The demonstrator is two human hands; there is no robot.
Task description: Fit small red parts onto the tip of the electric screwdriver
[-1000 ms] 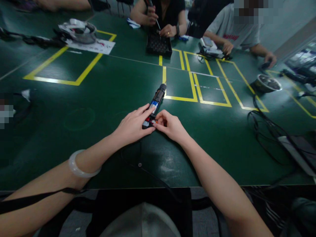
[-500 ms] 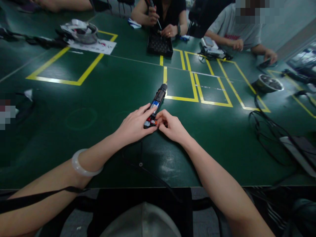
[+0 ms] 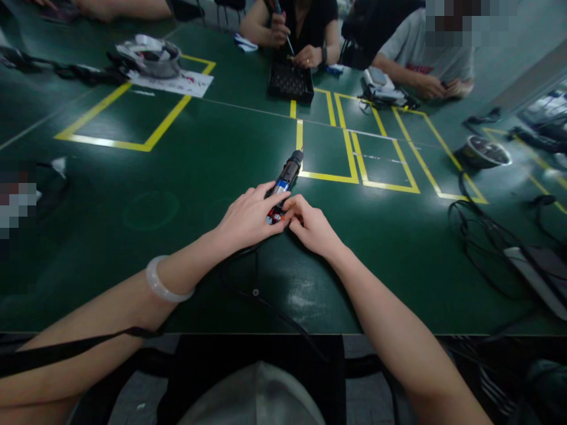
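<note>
A slim black electric tool (image 3: 290, 170) lies slanted on the green table, its housing open. A blue and silver part, probably a motor, shows in its middle, with red and orange bits at the near end. My left hand (image 3: 250, 215) is laid over the near half, fingers and thumb around its sides, hiding much of it. Against that near end, my right hand (image 3: 311, 225) has thumb and fingertips closed together by the orange part. Whatever sits between those fingertips is too small to make out. A black cable (image 3: 274, 313) runs from below the left hand toward the table edge.
Across the green table (image 3: 199, 171), a person works over a black tray (image 3: 290, 82). A metal bowl (image 3: 159, 62) sits on paper at far left. To the right are another bowl (image 3: 487, 151), tangled cables (image 3: 469, 236) and a pale box (image 3: 527, 265). Yellow tape outlines mark the tabletop.
My left hand has slid slightly forward and right, covering more of the tool's near end. The right hand stays close beside it. Across the table, the person in grey has brought both hands together.
</note>
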